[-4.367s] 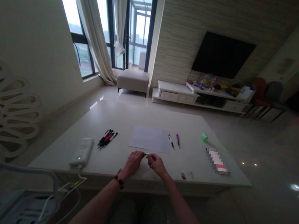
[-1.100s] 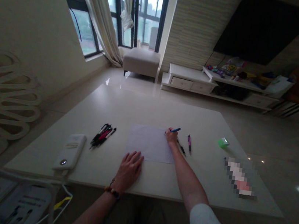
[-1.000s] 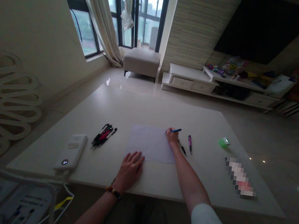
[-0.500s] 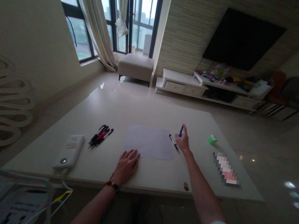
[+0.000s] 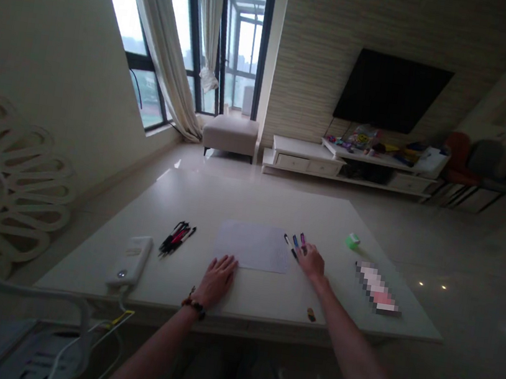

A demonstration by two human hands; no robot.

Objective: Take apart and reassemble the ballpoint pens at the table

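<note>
My left hand [image 5: 216, 280] lies flat with the fingers stretched out, its fingertips on the lower left edge of a white sheet of paper [image 5: 249, 244]. Right of the sheet, my right hand [image 5: 312, 262] is low over the table, fingers bent and closed at the near end of a blue pen [image 5: 295, 240]. Close on either side of that pen lie a black-and-white pen [image 5: 290, 245] and a purple pen [image 5: 303, 238]. My fingers hide the near ends of the blue and purple pens.
On the white table [image 5: 251, 199], a pile of pens [image 5: 177, 240] and a white power bank [image 5: 130, 260] with a cable lie left. At right are a small green object [image 5: 352, 241], a blurred-out phone-like item [image 5: 378, 288] and a small brown object [image 5: 311, 314].
My right hand has lowered the blue pen from upright to lying beside the black-and-white one. The purple pen now shows. My left hand stays on the paper; the camera view has tilted up slightly.
</note>
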